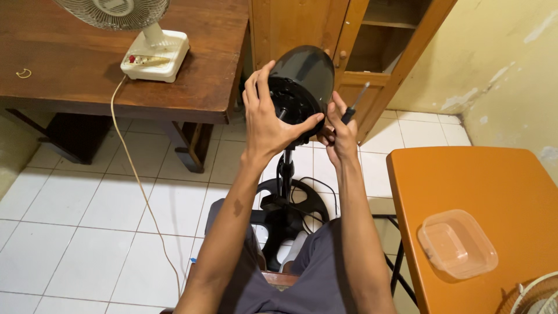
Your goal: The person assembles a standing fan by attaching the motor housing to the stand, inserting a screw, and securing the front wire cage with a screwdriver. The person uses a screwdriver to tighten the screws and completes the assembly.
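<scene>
A black fan motor housing (305, 78) sits on a black stand pole (286, 174) with a round base (293, 203) on the tiled floor between my knees. My left hand (268, 119) wraps around the front of the housing, fingers spread over its face. My right hand (340, 131) sits at the housing's right side and holds a screwdriver (354, 104) with a black handle, its shaft pointing up and to the right.
A white table fan (145, 35) stands on a brown wooden table (70, 75), its cord trailing across the floor. Behind is a wooden cabinet (372, 52). An orange table (482, 192) at right bears a clear plastic tub (457, 243); a white fan grille (537, 296) shows at the corner.
</scene>
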